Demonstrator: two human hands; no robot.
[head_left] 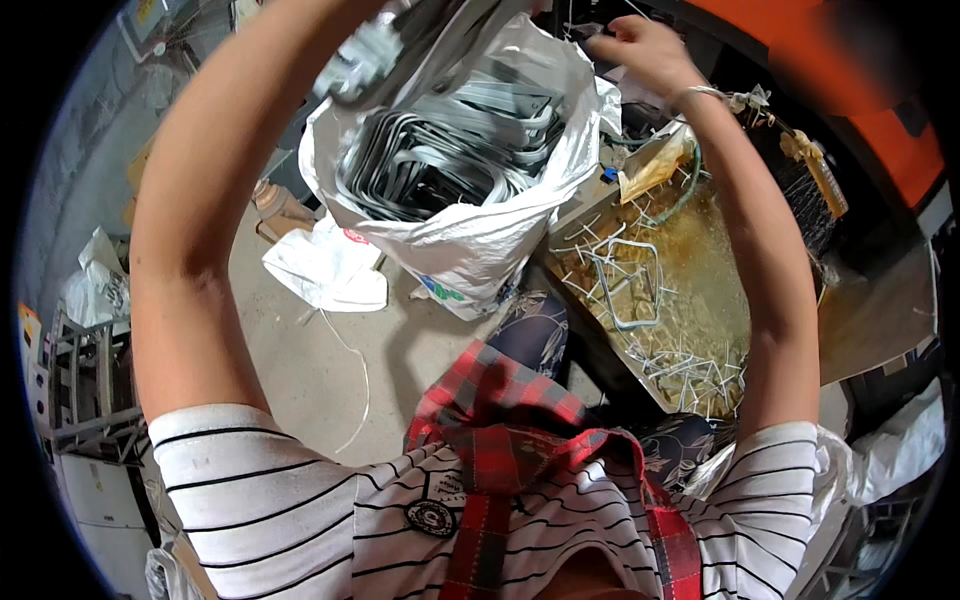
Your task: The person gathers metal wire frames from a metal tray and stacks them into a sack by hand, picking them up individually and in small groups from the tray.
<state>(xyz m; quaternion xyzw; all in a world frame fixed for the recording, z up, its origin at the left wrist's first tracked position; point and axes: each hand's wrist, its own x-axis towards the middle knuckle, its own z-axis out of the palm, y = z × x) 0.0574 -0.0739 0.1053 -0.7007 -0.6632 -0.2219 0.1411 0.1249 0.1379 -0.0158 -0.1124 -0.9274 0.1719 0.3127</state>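
Observation:
A white woven sack point(460, 240) stands open before me, packed with grey rectangular strip frames point(430, 165) stacked in loops. Over its far left rim hangs a motion-blurred bundle of similar grey strips point(430, 60), below the end of my left forearm. My left hand itself lies beyond the top edge, so its grip is hidden. Past the sack's right rim my right hand point(650, 58) is raised, with a bracelet on the wrist. Its fingers are loosely bent and apart, slightly blurred, and I see nothing held in them.
At the right sits a shallow metal tray point(710, 240) of brownish liquid, holding white sprue-like pieces point(690, 375) and one rectangular frame point(630, 285). An orange machine part point(790, 45) overhangs the far right. A white bag point(330, 265) lies on the floor; metal racks point(90, 385) stand left.

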